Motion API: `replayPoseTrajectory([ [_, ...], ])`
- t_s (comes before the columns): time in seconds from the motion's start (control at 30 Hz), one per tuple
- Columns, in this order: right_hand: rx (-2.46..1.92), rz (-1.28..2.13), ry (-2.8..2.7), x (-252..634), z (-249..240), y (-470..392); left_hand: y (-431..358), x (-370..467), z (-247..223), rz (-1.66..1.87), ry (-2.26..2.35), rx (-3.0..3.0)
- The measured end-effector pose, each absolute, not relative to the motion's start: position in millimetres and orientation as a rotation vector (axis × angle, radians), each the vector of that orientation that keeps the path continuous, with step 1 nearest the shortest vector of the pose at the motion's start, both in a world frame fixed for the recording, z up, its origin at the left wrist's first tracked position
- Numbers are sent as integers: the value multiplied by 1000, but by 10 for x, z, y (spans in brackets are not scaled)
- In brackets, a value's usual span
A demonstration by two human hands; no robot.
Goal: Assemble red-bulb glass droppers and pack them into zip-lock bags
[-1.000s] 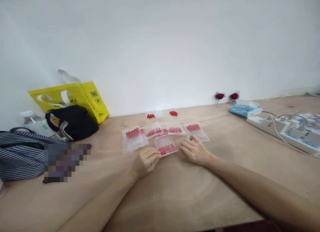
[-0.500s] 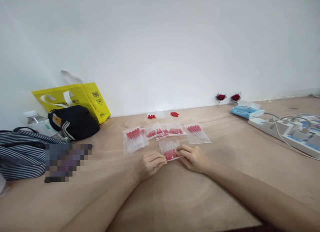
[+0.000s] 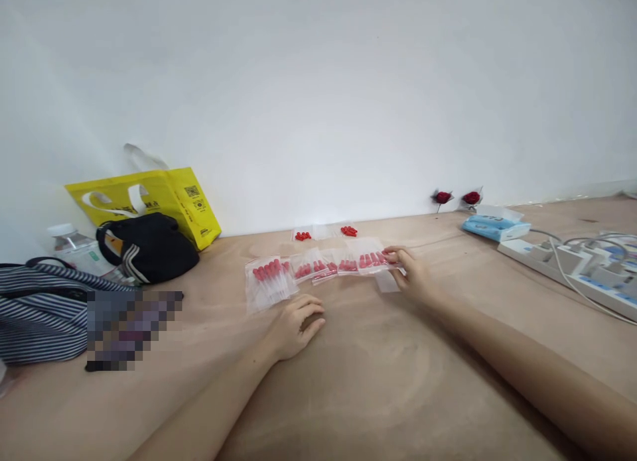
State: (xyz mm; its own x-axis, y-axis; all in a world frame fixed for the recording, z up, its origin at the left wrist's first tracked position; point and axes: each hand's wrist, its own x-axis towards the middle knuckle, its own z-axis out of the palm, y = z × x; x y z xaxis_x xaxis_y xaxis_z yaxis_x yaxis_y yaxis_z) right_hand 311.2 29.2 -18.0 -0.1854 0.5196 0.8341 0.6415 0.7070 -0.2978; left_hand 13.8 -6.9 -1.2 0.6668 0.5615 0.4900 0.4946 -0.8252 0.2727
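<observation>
At the right end of a row of bags, my right hand (image 3: 412, 275) pinches the corner of a small clear zip bag (image 3: 365, 247). Several red-tipped pale sticks lie side by side inside it. The held bag covers much of another bag (image 3: 389, 282). My left hand (image 3: 297, 325) rests on the table, fingers curved and apart, with nothing in it. Just beyond that hand lies a zip bag of similar sticks (image 3: 269, 285). Between the two hands, farther back, are more such bags (image 3: 311, 267), partly overlapping.
Loose-looking red pieces (image 3: 303, 236) lie on clear bags by the wall. A yellow bag (image 3: 149, 189), black pouch (image 3: 159, 245), bottle (image 3: 74, 243) and striped fabric (image 3: 44, 315) stand left. Tissues (image 3: 495, 223), a power strip (image 3: 562, 268) and two red roses (image 3: 472, 197) are right.
My right hand has moved away and rightward, carrying the zip bag from in front of me to the row's right end. My left hand has let go of that bag.
</observation>
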Motion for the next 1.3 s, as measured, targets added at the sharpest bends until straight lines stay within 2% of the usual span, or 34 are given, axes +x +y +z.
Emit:
replayPoseTrajectory([
  [0.27, -1073, 12, -2026, 3047, -264, 720, -81, 127, 6, 842, 888, 2740],
  [0.33, -1317, 99, -1971, 3134, -197, 727, -81, 131, 11, 831, 892, 2737],
  [0.47, -1953, 270, -1523, 3382, -56, 873, -74, 136, 12, 827, 886, 2738],
  [0.67, -2258, 481, -1248, 3559, -116, 1134, -85, 139, 33, 797, 905, 2736],
  [0.9, -2121, 634, -1144, 3577, -133, 1017, -69, 125, 6, 764, 933, 2734],
  [1.3, -1315, 842, -1188, 3885, 299, 55, -99, 130, 33, 641, 1023, 2687],
])
